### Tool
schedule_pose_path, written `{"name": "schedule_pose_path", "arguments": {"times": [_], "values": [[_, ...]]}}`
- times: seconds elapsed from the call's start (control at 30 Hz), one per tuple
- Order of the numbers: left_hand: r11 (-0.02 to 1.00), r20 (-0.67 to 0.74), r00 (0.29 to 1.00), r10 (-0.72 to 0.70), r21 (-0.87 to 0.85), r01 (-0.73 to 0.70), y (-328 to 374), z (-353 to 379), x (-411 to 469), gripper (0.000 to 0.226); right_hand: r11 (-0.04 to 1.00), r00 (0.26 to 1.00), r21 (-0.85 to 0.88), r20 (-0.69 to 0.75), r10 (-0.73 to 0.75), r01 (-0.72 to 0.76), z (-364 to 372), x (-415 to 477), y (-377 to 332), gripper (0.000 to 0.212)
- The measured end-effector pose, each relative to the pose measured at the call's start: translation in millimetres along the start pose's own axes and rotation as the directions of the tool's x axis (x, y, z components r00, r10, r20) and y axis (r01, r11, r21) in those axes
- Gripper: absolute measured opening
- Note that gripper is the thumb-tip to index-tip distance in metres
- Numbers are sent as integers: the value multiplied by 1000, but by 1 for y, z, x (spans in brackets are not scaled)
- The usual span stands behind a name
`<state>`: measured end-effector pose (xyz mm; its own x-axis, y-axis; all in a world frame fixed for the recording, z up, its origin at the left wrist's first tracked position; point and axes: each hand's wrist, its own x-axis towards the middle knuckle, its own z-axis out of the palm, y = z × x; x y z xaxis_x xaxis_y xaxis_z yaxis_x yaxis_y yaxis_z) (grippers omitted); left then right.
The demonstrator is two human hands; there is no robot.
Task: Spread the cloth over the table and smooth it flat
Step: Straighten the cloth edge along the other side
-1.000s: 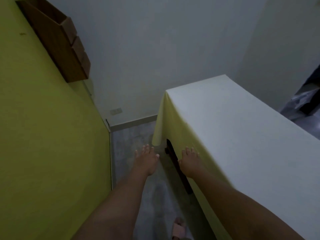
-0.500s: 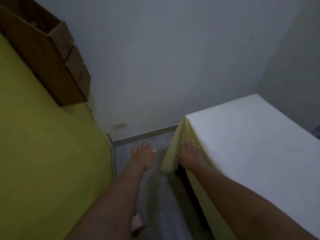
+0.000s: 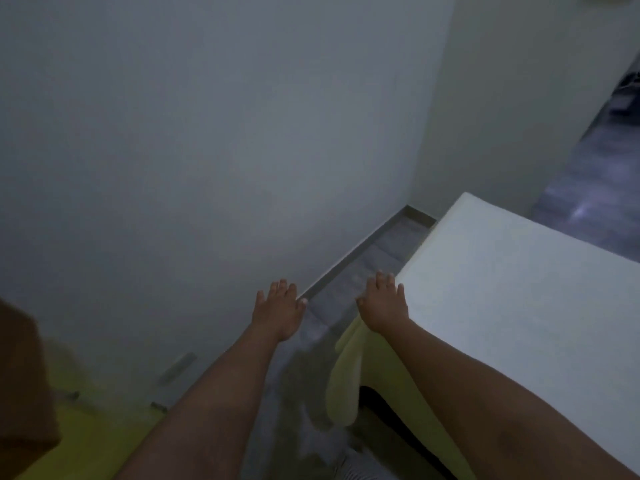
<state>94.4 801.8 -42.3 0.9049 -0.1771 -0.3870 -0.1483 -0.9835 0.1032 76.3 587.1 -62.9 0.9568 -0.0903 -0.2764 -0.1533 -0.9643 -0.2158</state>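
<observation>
A pale yellow cloth [image 3: 512,299] covers the table at the right, lying flat on top and hanging down the near side and corner [image 3: 346,382]. My right hand [image 3: 382,304] lies flat with straight fingers at the table's near-left corner, on the cloth's edge. My left hand [image 3: 278,311] is stretched out flat in the air to the left of the table, over the floor, holding nothing. The table's dark frame [image 3: 391,417] shows under the hanging cloth.
A white wall [image 3: 207,150] stands close ahead, with a grey floor strip [image 3: 363,268] between it and the table. A yellow-green wall [image 3: 86,441] and a brown shelf edge [image 3: 24,386] are at the lower left. An opening shows at the far right [image 3: 595,188].
The view has swung right, so the yellow-green wall and shelf slid off to the left. Both hands stayed stretched out and flat; the right one moved from the cloth's side to the table's corner.
</observation>
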Motion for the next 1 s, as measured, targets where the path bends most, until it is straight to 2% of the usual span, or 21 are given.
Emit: {"name": "schedule_pose_path", "arguments": {"times": [0.2, 0.3, 0.5, 0.7, 0.9, 1.0], "values": [[986, 9, 986, 165, 20, -165, 20, -43, 113, 60, 977, 976, 41, -47, 212, -210, -25, 76, 29, 59], [961, 12, 963, 269, 68, -269, 39, -64, 165, 60, 938, 938, 79, -51, 342, -338, -41, 110, 55, 60], [889, 118, 890, 441, 78, -451, 87, -76, 246, 59, 840, 838, 107, -79, 540, -532, -64, 138, 96, 62], [785, 211, 765, 608, -17, -619, 156, -68, 315, 59, 753, 749, 137, -91, 656, -643, -76, 174, 112, 65], [638, 258, 603, 755, -70, -767, 204, -66, 386, 48, 550, 551, 247, -70, 832, -798, -72, 203, 135, 67], [617, 349, 543, 764, -148, -773, 225, -61, 420, 46, 465, 470, 318, -64, 880, -826, -70, 223, 138, 69]]}}
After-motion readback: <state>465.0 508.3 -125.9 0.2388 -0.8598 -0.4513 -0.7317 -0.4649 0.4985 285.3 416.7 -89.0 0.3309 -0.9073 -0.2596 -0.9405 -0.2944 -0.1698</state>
